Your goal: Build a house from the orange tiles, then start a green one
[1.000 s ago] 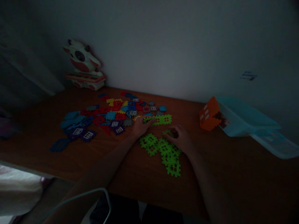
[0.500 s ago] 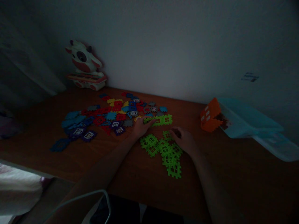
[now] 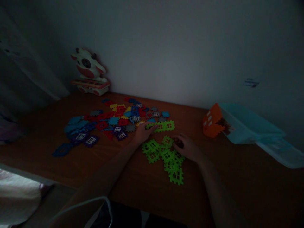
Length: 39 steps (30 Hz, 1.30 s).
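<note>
My left hand is closed on the left end of a strip of joined lime-green window tiles, thumb along its near side. The strip lies level above or on the table; I cannot tell which. My right hand is curved, with a gap between thumb and fingers, beside the right edge of a single green window tile. Whether the fingertips touch that tile is too dark to tell. Nearer to me, a loose pile of similar green tiles spreads over the table, partly overlapping and partly under my right hand.
Red, yellow, blue, purple and grey tiles lie scattered to the left on the brown table. A cow-shaped toy keyboard stands at the back left. On the right are an orange house-like piece and a pale blue tub.
The view has tipped slightly upward. My right hand has drawn a little toward me and right, away from the strip. My left hand keeps its hold on the strip.
</note>
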Available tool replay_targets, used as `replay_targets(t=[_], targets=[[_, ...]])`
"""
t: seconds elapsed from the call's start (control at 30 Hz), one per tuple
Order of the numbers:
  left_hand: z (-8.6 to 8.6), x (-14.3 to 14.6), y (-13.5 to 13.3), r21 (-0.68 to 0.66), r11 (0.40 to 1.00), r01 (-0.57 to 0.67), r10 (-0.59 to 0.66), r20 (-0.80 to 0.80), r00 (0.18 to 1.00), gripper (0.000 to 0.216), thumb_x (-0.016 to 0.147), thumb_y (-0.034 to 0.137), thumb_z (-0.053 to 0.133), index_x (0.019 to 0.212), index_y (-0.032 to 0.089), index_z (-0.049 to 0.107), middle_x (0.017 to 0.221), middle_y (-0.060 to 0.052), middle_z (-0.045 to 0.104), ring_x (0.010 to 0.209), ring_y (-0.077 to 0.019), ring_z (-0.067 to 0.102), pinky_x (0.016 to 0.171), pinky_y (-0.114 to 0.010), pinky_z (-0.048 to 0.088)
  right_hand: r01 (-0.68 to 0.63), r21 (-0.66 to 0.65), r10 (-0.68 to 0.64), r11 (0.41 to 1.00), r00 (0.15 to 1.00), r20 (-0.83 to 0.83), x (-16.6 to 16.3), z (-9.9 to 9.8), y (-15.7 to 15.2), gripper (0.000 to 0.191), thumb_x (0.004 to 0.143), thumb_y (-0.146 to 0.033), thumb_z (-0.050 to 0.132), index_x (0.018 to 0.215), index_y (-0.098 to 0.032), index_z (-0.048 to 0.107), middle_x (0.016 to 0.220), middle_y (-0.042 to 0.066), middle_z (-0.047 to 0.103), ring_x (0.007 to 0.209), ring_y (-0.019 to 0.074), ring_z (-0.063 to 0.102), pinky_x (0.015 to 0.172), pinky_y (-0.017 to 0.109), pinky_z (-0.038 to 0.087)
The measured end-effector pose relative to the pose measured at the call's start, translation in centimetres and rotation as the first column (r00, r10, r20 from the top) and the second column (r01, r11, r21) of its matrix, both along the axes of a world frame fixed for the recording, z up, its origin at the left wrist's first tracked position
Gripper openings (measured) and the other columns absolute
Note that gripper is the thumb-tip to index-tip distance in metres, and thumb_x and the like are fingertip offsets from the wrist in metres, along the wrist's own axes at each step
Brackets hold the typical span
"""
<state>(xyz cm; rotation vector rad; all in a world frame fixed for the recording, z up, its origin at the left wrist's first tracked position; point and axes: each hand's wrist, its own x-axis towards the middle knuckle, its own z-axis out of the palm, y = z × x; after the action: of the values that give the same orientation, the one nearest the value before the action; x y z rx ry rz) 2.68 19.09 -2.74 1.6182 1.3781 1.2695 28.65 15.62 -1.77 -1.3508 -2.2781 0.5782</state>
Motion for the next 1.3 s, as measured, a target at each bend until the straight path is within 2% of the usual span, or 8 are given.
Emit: replay_targets(t=[0.23, 0.53, 0.63, 0.73, 0.83, 1.07, 1.17, 1.3], targets=[[-0.1, 0.0, 0.1, -0.011, 1.0, 0.01, -0.01, -0.023, 1.0, 0.036, 0.082, 0.056, 0.068, 0.09, 0.021, 0.076, 0.091, -0.001, 0.077, 0.086, -0.021, 0.07, 0.081, -0.03, 0.053, 0.055, 0.006, -0.054, 0.998, 0.998, -0.043, -0.6, 0.1, -0.3, 0.02, 0.085, -0.038, 0.069, 0.096, -0.023, 0.063, 0.094, 0.006, 0.065, 0.078, 0.0179, 0.063, 0.07, 0.033, 0.051], [0.1, 0.1, 0.0, -0.02, 1.0, 0.018, -0.018, -0.033, 0.999, 0.031, 0.083, 0.051, 0.067, 0.09, 0.022, 0.076, 0.092, -0.001, 0.077, 0.087, -0.0203, 0.069, 0.081, -0.029, 0.053, 0.145, 0.036, -0.146, 0.989, 0.989, 0.024, -1.2, 0.1, 0.0, 0.045, 0.083, -0.062, 0.067, 0.064, -0.024, 0.051, 0.066, 0.001, 0.059, 0.062, 0.0179, 0.055, 0.056, 0.031, 0.04], [0.2, 0.1, -0.1, 0.003, 1.0, 0.023, -0.023, -0.045, 0.999, 0.027, 0.084, 0.048, 0.067, 0.09, 0.023, 0.076, 0.093, 0.0, 0.077, 0.088, -0.0202, 0.07, 0.082, -0.029, 0.052, 0.15, 0.111, -0.148, 0.982, 0.989, -0.026, -1.2, -0.1, 0.0, 0.035, 0.091, -0.051, 0.059, 0.07, -0.024, 0.051, 0.076, 0.003, 0.059, 0.068, 0.0186, 0.057, 0.061, 0.032, 0.044], [0.1, 0.1, -0.1, 0.011, 1.0, 0.021, -0.021, -0.031, 0.999, 0.028, 0.084, 0.048, 0.067, 0.089, 0.022, 0.075, 0.092, 0.0, 0.077, 0.088, -0.0201, 0.07, 0.082, -0.028, 0.052, 0.114, 0.174, -0.101, 0.978, 0.991, -0.082, -0.9, -0.5, 0.1, 0.007, 0.091, -0.028, 0.053, 0.092, -0.023, 0.058, 0.098, 0.007, 0.062, 0.083, 0.0198, 0.061, 0.075, 0.034, 0.05], [0.0, 0.1, 0.0, -0.003, 1.0, 0.008, -0.008, -0.014, 1.0, 0.031, 0.083, 0.051, 0.068, 0.09, 0.022, 0.075, 0.092, -0.001, 0.077, 0.089, -0.0203, 0.07, 0.082, -0.029, 0.053, 0.08, 0.153, -0.072, 0.985, 0.996, -0.058, -0.7, -0.8, 0.1, 0.026, 0.082, -0.017, 0.054, 0.107, -0.024, 0.058, 0.107, 0.008, 0.063, 0.09, 0.0209, 0.063, 0.08, 0.037, 0.051], [0.0, 0.1, 0.0, -0.005, 1.0, 0.02, -0.02, -0.023, 1.0, 0.033, 0.081, 0.053, 0.07, 0.092, 0.022, 0.076, 0.098, -0.002, 0.078, 0.093, -0.0219, 0.071, 0.088, -0.032, 0.053, 0.104, 0.074, -0.097, 0.992, 0.991, -0.087, -1.3, -0.7, 0.1, 0.014, 0.091, -0.035, 0.054, 0.095, -0.024, 0.062, 0.094, 0.007, 0.068, 0.081, 0.0207, 0.065, 0.073, 0.036, 0.051], [0.0, 0.1, -0.1, -0.017, 0.998, 0.055, -0.056, -0.045, 0.997, 0.033, 0.081, 0.054, 0.07, 0.093, 0.024, 0.077, 0.099, 0.0, 0.078, 0.093, -0.0221, 0.07, 0.088, -0.032, 0.053, 0.245, -0.013, -0.241, 0.97, 0.943, -0.23, -1.4, -0.9, 0.2, 0.025, 0.092, -0.047, 0.056, 0.096, -0.023, 0.059, 0.085, 0.006, 0.069, 0.074, 0.0212, 0.065, 0.067, 0.035, 0.052], [0.0, 0.2, -0.2, -0.008, 0.997, 0.072, -0.072, -0.041, 0.997, 0.033, 0.08, 0.053, 0.071, 0.093, 0.024, 0.078, 0.097, -0.001, 0.078, 0.09, -0.0219, 0.071, 0.088, -0.033, 0.053, 0.331, -0.076, -0.336, 0.941, 0.876, -0.345, -1.4, -1.2, 0.5, 0.051, 0.085, -0.053, 0.064, 0.123, -0.02, 0.052, 0.089, 0.007, 0.07, 0.076, 0.0238, 0.067, 0.066, 0.038, 0.053]])
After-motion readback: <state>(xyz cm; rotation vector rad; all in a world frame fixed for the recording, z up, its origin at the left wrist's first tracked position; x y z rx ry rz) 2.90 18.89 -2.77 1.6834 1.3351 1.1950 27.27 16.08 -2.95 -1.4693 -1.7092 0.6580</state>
